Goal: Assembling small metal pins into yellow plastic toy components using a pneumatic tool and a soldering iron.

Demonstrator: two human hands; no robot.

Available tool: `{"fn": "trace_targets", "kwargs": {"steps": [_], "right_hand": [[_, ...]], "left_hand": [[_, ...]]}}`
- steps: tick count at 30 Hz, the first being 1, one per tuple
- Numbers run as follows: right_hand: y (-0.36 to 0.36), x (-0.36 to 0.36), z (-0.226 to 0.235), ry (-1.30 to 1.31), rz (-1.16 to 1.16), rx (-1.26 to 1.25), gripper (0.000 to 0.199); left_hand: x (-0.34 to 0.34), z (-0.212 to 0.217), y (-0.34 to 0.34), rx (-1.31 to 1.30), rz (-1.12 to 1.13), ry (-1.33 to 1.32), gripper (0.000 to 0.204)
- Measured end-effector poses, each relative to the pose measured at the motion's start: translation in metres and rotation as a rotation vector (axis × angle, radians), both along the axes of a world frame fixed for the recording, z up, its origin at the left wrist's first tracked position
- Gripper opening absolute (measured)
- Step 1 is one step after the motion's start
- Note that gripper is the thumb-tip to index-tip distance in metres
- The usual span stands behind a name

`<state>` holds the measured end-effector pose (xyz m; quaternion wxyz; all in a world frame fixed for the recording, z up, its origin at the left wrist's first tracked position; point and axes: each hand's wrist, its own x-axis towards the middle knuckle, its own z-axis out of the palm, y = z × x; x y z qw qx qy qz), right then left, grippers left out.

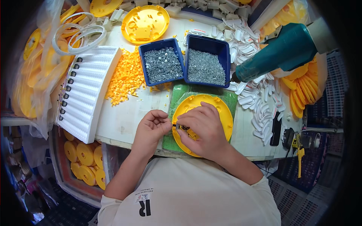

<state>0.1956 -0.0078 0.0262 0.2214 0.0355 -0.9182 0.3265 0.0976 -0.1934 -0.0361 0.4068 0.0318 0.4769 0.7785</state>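
I'm looking down at a yellow disc housing (222, 113) lying on a green mat (203, 92) at the near edge of the bench (124, 116), right in front of me. My right hand (201, 130) rests over the disc's 8 o'clock side, fingers curled shut around a small dark part (184, 127), and my left hand (151, 130) comes in from 9 o'clock with its fingertips pinched together on the same piece. I judge this as mid-assembly: the part is being seated and nothing looks fastened yet. At 12 o'clock two blue bins (205, 62) of small metal screws stand full, and the teal power driver (279, 51) at 2 o'clock lies untouched. The white foam tray (88, 90) at 10 o'clock holds a row of dark parts along one edge.
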Motion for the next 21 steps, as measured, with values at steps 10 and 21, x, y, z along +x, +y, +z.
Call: {"fn": "trace_targets", "kwargs": {"steps": [10,21], "right_hand": [[0.003,0.001,0.0,-0.011,-0.01,-0.002,0.024],[0.001,-0.001,-0.001,-0.011,0.006,-0.009,0.024]], "left_hand": [[-0.01,0.01,-0.002,-0.223,0.072,0.192,0.023],[-0.01,0.005,-0.012,-0.276,0.005,0.477,0.049]]}}
